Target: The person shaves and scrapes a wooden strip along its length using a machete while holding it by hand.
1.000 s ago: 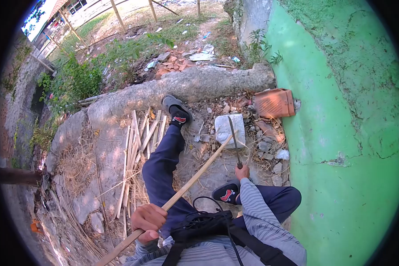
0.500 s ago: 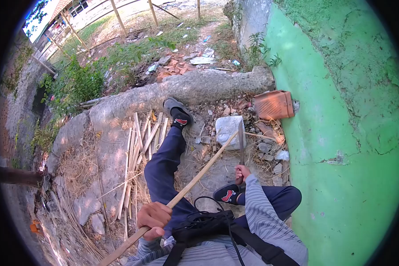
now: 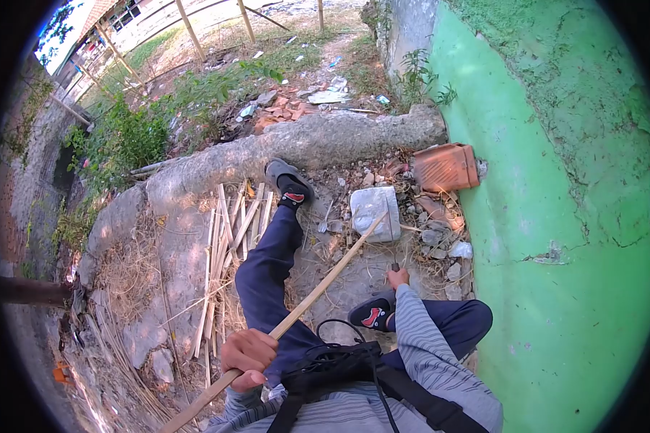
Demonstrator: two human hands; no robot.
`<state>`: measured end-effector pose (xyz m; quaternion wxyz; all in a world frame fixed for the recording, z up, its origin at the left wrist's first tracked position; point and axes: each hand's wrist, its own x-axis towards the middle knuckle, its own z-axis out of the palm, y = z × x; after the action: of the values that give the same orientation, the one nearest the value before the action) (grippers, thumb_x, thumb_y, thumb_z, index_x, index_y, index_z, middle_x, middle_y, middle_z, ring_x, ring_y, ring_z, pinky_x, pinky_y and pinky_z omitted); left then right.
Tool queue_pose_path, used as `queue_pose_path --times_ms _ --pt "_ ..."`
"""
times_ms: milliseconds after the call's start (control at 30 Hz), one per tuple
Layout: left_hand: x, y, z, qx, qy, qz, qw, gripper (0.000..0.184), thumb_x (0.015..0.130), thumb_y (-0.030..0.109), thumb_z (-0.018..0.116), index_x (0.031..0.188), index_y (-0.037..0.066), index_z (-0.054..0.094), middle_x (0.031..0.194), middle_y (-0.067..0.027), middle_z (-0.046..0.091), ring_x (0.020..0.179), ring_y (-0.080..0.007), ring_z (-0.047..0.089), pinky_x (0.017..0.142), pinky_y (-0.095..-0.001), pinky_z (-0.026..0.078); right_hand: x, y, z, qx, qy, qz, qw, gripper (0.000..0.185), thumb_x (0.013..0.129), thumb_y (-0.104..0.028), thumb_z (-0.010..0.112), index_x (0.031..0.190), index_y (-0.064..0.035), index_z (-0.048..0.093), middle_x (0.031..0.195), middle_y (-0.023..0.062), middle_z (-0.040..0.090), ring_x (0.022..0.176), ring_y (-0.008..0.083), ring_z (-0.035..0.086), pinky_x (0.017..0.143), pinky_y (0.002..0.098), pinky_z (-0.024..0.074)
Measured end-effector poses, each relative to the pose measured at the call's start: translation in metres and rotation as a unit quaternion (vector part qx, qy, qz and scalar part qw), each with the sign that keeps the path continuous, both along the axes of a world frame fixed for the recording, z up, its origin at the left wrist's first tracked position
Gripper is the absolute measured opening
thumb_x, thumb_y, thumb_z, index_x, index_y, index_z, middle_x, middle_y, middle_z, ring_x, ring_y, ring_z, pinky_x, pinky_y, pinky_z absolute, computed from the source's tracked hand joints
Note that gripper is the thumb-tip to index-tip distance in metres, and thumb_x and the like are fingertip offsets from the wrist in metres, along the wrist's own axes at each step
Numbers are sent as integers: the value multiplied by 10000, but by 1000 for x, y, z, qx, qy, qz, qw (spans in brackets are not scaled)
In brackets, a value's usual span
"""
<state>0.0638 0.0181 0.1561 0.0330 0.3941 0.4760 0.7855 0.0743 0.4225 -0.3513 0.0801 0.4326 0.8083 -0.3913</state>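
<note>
My left hand [image 3: 248, 356] is wrapped around a long pale bamboo strip [image 3: 319, 290]. The strip slants up to the right, and its far end reaches a whitish stone block [image 3: 368, 203] on the ground. My right hand [image 3: 398, 277] grips a machete [image 3: 394, 266] by its handle, low in front of the block. Its blade is nearly edge-on and shows only as a thin dark line, to the right of the strip's far end. Whether blade and strip touch, I cannot tell.
Several split bamboo strips [image 3: 220, 252] lie left of my leg. A low rough concrete ledge [image 3: 296, 144] crosses ahead, under my outstretched foot. An orange roof tile [image 3: 446, 169] leans by the green wall [image 3: 534, 310] on the right, with rubble and dry fibres nearby.
The machete has turned from showing its broad side to nearly edge-on, and my right hand has shifted slightly. The bamboo strip and my left hand have barely moved.
</note>
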Motion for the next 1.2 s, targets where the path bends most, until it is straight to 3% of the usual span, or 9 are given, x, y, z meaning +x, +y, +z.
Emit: queue_pose_path --times_ms 67,133,167,233,467,600,700,1033,1200 --pt "1 2 -1 -1 1 7 1000 662 973 231 614 445 149 223 392 23 216 295 -162 204 374 -335 181 -4 1 4 -120 -41 -50 991 298 850 -304 733 754 -30 666 605 94 649 502 244 631 562 394 525" --pt "-2 -4 -1 5 5 12 1000 650 968 239 612 452 130 231 406 16 216 305 -166 211 390 -350 167 -2 3 26 -486 21 -115 866 241 888 -227 711 731 -128 557 509 -37 447 397 111 433 472 301 418" --pt "0 -7 -3 12 0 15 1000 640 964 247 610 459 111 239 420 8 215 316 -171 219 406 -366 153 -5 3 42 -484 19 -113 867 241 888 -227 711 731 -128 557 509 -37 447 397 111 433 472 301 418" --pt "0 -12 -8 15 -3 31 999 670 989 322 593 455 125 239 397 12 226 305 -169 214 387 -345 175 -3 -4 72 -658 55 -153 735 243 904 -204 681 747 -163 500 515 -69 368 395 89 366 451 303 386" --pt "17 7 4 16 -38 53 998 439 892 252 705 606 62 431 508 -48 407 443 -184 374 454 -356 271 34 -43 160 -437 150 -48 886 233 950 -258 698 830 -133 542 563 -75 394 433 58 394 468 285 407" --pt "33 27 7 28 -40 76 996 286 898 229 690 811 76 465 552 -34 431 490 -164 383 495 -372 292 55 -53 198 -381 177 65 905 297 936 -314 728 820 -87 576 589 -44 471 461 71 435 483 310 417" --pt "45 25 -3 16 -33 55 998 294 887 244 695 840 77 457 525 -20 423 443 -146 353 455 -346 261 72 -62 220 -123 176 251 944 438 899 -428 752 839 -4 659 627 113 588 615 242 598 634 414 467" --pt "62 16 -21 -9 7 84 996 411 863 315 621 593 63 442 437 -35 394 339 -151 288 379 -331 201 91 -104 305 -125 229 380 888 398 913 -380 757 870 -2 641 638 113 533 601 206 454 606 398 420" --pt "85 21 -35 32 -70 194 978 378 894 277 530 605 63 409 455 -34 366 362 -129 284 376 -322 212 77 -106 246 -132 236 325 906 314 866 -285 746 842 12 649 661 162 577 594 243 542 622 404 459"
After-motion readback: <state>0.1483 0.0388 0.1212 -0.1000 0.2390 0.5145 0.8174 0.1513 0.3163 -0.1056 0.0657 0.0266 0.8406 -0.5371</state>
